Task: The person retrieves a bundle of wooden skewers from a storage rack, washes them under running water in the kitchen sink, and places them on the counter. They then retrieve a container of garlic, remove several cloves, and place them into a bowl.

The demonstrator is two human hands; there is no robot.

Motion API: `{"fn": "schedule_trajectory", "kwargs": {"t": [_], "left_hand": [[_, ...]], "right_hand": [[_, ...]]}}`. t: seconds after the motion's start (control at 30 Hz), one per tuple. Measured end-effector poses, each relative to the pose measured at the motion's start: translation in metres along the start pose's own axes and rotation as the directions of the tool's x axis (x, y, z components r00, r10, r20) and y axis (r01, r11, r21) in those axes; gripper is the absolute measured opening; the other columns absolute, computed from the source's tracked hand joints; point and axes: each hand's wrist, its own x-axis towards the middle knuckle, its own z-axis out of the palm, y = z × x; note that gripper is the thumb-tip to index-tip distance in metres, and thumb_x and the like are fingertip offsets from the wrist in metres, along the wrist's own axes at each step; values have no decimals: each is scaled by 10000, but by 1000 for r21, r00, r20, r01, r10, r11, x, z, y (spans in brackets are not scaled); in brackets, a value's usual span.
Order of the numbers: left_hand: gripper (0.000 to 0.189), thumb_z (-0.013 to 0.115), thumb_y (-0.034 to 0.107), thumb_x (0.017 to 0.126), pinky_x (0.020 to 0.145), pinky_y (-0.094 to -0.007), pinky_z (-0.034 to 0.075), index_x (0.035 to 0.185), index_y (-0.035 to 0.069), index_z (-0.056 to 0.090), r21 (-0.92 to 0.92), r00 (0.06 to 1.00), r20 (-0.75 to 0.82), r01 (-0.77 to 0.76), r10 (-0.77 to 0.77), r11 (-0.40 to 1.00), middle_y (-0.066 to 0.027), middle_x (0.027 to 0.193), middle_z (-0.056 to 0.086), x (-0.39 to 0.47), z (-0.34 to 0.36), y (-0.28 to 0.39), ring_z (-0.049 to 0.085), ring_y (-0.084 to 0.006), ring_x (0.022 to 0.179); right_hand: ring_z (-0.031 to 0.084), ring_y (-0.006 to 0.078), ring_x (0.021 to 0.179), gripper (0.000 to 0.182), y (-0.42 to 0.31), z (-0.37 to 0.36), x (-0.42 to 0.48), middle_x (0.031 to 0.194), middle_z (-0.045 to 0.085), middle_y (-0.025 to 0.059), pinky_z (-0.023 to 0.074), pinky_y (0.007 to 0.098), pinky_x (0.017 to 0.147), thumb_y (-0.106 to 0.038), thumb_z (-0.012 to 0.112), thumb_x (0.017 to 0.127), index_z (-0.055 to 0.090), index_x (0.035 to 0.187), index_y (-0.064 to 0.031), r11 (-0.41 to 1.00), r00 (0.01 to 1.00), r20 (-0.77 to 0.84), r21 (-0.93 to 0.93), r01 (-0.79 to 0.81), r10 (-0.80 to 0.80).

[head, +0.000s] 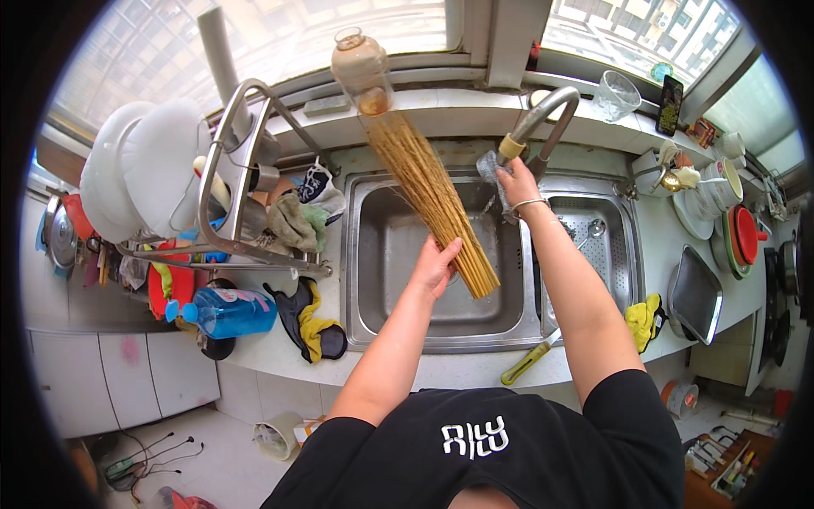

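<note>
My left hand (437,266) grips a long bundle of straw-coloured dried stalks (439,203) near its cut end, over the large basin (394,273) of a steel double sink. The bundle's far end reaches up to a glass jar (362,70) by the window sill. My right hand (518,184), with a bangle at its wrist, holds a wet, grey, crumpled cloth or mesh (495,175) right at the faucet's mouth (511,147). Some water shows beneath it. A metal spoon (593,230) lies in the smaller perforated basin (610,267) at the right.
A steel dish rack (216,210) with white plates (159,172) stands left, beside a bottle of blue liquid (234,313). A green-handled knife (526,362) lies on the front edge. Right are yellow gloves or cloth (643,321), a metal tray (696,294) and stacked bowls (715,184).
</note>
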Motion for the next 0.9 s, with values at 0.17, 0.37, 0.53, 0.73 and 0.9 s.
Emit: {"fn": "schedule_trajectory", "kwargs": {"t": [0.17, 0.37, 0.53, 0.73, 0.9], "left_hand": [[444, 622, 112, 838, 827, -382, 500, 1225, 117, 405, -46, 1000, 0, -3, 3, 999, -64, 1113, 560, -15, -10, 4, 564, -197, 985], [530, 626, 32, 788, 823, -375, 512, 1249, 110, 376, -66, 997, 70, -8, 12, 998, -136, 1140, 559, -31, -5, 13, 570, -205, 968], [481, 589, 44, 808, 849, -391, 506, 1242, 79, 383, -116, 995, 98, 22, -11, 993, -142, 1147, 552, -34, -4, 5, 569, -225, 985], [396, 516, 74, 820, 875, -393, 490, 1208, 61, 435, -251, 999, 49, 30, -19, 968, -114, 1119, 564, -39, -12, 0, 570, -236, 988], [343, 490, 124, 810, 885, -382, 477, 1128, -4, 500, -401, 984, 129, 162, -120, 902, -111, 1049, 598, -35, -29, -2, 591, -239, 948]], "right_hand": [[507, 115, 526, 183, 17, 4, -29, 749, 576, 42, 411, 262, 413, -185, 470, 924, 547, 1032, -60, 793, 933, 24, 520, -318, 359], [430, 68, 591, 262, 32, 15, -87, 669, 529, -36, 356, 238, 550, -306, 667, 818, 596, 802, -54, 861, 914, -150, 421, -286, 377], [364, 57, 580, 301, 38, 25, -112, 635, 452, -51, 306, 237, 521, -320, 624, 848, 595, 764, -32, 866, 923, -164, 432, -251, 349], [573, 189, 915, 229, -13, 36, -153, 980, 619, 81, 450, 284, 804, -198, 582, 848, 588, 1017, -42, 980, 1000, -4, 197, -7, 8], [439, 269, 1207, 430, -10, 58, -183, 1259, 528, 46, 433, 368, 821, -24, 585, 705, 574, 1129, -94, 680, 881, 244, -564, 468, -405]]}}
